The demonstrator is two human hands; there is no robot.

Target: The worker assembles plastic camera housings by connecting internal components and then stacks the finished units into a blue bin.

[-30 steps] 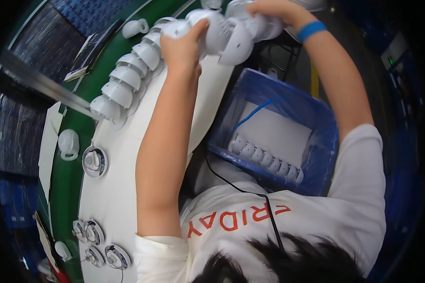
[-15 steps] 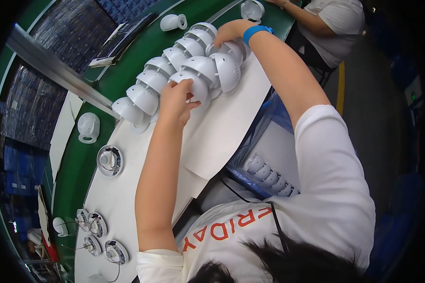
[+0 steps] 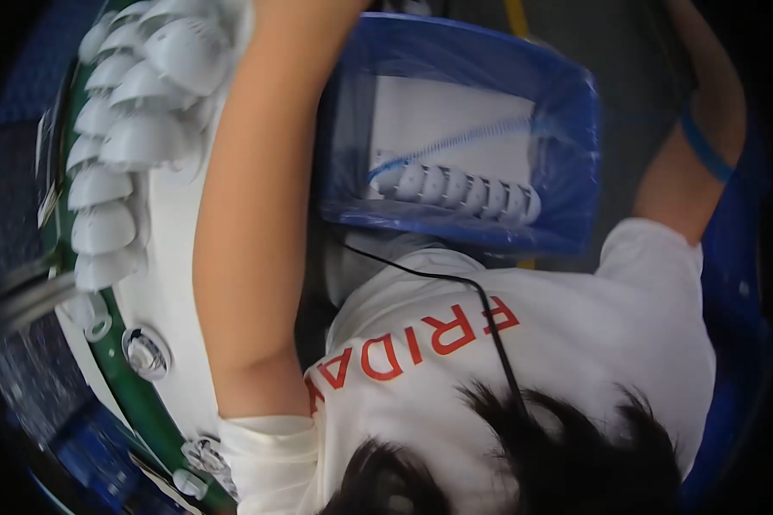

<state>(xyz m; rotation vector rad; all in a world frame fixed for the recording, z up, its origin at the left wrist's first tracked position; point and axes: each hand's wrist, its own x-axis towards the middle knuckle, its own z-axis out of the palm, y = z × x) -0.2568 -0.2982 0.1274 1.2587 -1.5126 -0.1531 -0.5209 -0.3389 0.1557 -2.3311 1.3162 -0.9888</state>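
Observation:
My left forearm (image 3: 253, 197) runs up past the white domed housings to the top edge, where the hand is cut off. To the far right, my right hand (image 3: 715, 90) is smeared by motion beyond a blue wristband (image 3: 706, 148); its fingers cannot be made out. A blue coiled cord (image 3: 464, 140) stretches across a lined blue bin (image 3: 567, 163) between my arms. Inside the bin, a row of white domed housings (image 3: 455, 187) lies along the near side. More white domed housings (image 3: 146, 142) stand in stacked rows on the table at the left.
White paper or board (image 3: 167, 300) covers the table over a green surface (image 3: 133, 378). Round white parts with exposed insides (image 3: 146, 352) lie along its edge. A metal post (image 3: 26, 300) stands at the left. A black cable (image 3: 421, 273) hangs over my shirt.
The view has swung right, bringing the blue bin to the middle and the stacked housings to the left. My hands have left the stacks; my right arm is now out to the far right.

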